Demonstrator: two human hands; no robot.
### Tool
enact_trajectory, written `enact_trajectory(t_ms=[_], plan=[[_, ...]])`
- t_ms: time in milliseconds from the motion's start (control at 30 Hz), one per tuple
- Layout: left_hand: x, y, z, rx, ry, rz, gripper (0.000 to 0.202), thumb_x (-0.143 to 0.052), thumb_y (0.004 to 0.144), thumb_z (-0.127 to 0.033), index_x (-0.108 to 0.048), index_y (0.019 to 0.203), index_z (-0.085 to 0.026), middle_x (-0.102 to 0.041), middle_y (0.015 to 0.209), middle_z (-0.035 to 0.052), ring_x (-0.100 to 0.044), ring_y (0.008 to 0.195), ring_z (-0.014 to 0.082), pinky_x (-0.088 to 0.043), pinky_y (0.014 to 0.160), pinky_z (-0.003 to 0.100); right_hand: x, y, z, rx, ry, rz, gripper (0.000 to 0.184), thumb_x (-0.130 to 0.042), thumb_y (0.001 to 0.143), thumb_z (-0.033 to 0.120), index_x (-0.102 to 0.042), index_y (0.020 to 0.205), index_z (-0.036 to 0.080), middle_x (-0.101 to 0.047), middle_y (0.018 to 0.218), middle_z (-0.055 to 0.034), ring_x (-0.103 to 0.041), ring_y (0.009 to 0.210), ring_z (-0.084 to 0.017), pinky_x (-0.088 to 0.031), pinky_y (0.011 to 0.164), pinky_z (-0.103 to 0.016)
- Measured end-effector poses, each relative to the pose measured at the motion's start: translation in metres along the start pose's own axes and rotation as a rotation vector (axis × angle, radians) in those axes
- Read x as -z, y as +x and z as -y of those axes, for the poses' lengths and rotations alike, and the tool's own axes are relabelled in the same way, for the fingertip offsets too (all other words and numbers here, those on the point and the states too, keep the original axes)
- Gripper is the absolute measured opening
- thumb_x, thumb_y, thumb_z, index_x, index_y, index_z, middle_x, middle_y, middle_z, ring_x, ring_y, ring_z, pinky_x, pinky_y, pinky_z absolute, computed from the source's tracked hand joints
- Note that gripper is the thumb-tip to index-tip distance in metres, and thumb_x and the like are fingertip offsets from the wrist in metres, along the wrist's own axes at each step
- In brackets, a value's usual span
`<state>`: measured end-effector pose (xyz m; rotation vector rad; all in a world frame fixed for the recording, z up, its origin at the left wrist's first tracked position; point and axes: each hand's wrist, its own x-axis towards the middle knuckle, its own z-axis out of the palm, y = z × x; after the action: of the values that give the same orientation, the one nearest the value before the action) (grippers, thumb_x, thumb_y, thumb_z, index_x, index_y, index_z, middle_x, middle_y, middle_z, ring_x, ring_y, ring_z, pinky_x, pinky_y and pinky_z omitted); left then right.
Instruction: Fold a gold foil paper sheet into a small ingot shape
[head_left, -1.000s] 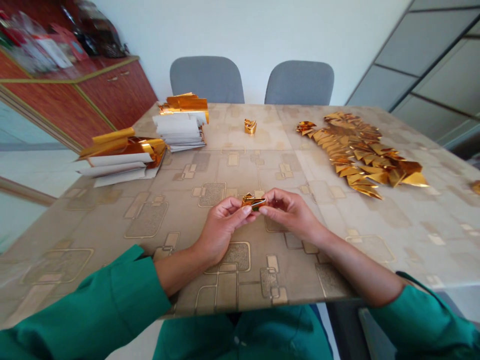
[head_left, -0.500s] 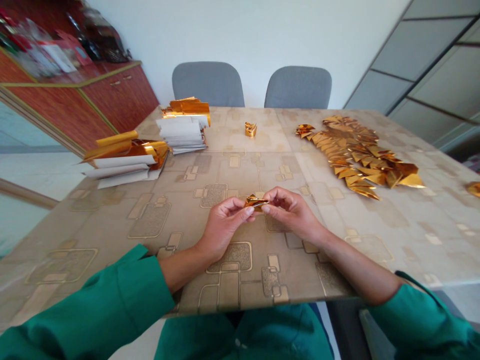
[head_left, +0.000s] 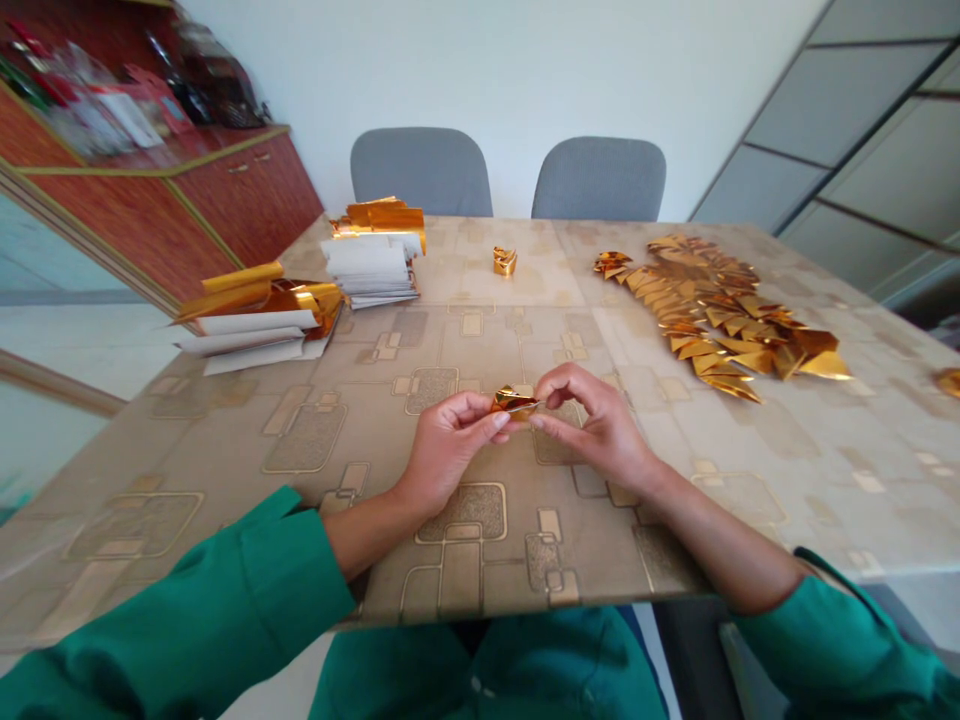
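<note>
- Left hand [head_left: 450, 450]: its grip is closed, thumb and fingers pinching the left end of a small folded piece of shiny gold foil [head_left: 514, 402].
- Right hand [head_left: 592, 425]: its grip is half open, thumb and curled forefinger around the foil's right end; whether they press it, I cannot tell.
- The foil piece sits between the hands, held above the surface. Its long axis runs nearly level across the view, with its narrow tip pointing right.
- Beige patterned tabletop [head_left: 825, 480]: this surface carries a long pile of gold foil triangles [head_left: 720, 320] to the right.
- Two stacks of white paper strips with gold foil [head_left: 371, 275] [head_left: 251, 335] lie to the left.
- A small folded gold foil piece [head_left: 505, 262] stands alone near the far edge, well apart from the hands.
</note>
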<state>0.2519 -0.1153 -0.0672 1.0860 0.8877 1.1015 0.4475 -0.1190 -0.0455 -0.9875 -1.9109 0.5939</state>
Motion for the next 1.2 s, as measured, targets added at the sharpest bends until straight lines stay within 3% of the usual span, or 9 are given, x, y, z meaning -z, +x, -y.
enact_trajectory(t_ms=[133, 400, 667, 833, 1200], plan=[[0.001, 0.0, 0.001, -0.009, -0.004, 0.01, 0.019, -0.079, 0.073, -0.027, -0.068, 0.081, -0.013, -0.074, 0.081, 0.0023, -0.072, 0.076, 0.0144, -0.056, 0.068, 0.023, 0.002, 0.001, 0.004, 0.076, -0.095, 0.053, 0.006, -0.066, 0.088, 0.021, -0.06, 0.09, 0.02, -0.062, 0.087, -0.0039, -0.056, 0.08, -0.016, -0.046, 0.071, -0.03], [0.002, 0.0, 0.006, 0.006, 0.033, 0.022, 0.021, -0.081, 0.072, -0.029, -0.069, 0.078, -0.013, -0.074, 0.076, 0.0031, -0.07, 0.071, 0.0131, -0.056, 0.069, 0.023, 0.001, 0.0, 0.009, 0.078, -0.102, 0.067, 0.005, -0.067, 0.088, 0.022, -0.066, 0.084, 0.021, -0.069, 0.082, -0.0031, -0.061, 0.081, -0.017, -0.047, 0.076, -0.031], [-0.004, -0.002, 0.001, 0.076, -0.176, -0.007, 0.032, -0.085, 0.068, -0.025, -0.059, 0.084, -0.016, -0.076, 0.082, 0.0029, -0.073, 0.077, 0.0148, -0.057, 0.074, 0.025, -0.006, -0.002, 0.005, -0.08, 0.045, -0.035, 0.007, -0.068, 0.086, 0.02, -0.065, 0.08, 0.021, -0.068, 0.079, -0.0004, -0.062, 0.074, -0.014, -0.047, 0.07, -0.029], [-0.004, -0.002, 0.003, 0.106, -0.211, -0.008, 0.023, -0.083, 0.07, -0.027, -0.068, 0.082, -0.014, -0.075, 0.082, 0.003, -0.071, 0.08, 0.0121, -0.055, 0.08, 0.023, -0.013, -0.004, 0.005, -0.16, 0.178, -0.128, 0.006, -0.067, 0.085, 0.021, -0.063, 0.08, 0.02, -0.066, 0.079, -0.0005, -0.06, 0.071, -0.013, -0.048, 0.067, -0.029], [-0.011, -0.003, -0.004, 0.163, -0.332, -0.074, 0.024, -0.088, 0.062, -0.026, -0.07, 0.075, -0.016, -0.065, 0.07, -0.0037, -0.057, 0.064, 0.0052, -0.049, 0.064, 0.018, -0.024, -0.009, 0.007, -0.141, 0.215, -0.182, 0.007, -0.067, 0.086, 0.022, -0.062, 0.081, 0.021, -0.064, 0.08, -0.0003, -0.06, 0.075, -0.014, -0.049, 0.069, -0.029]])
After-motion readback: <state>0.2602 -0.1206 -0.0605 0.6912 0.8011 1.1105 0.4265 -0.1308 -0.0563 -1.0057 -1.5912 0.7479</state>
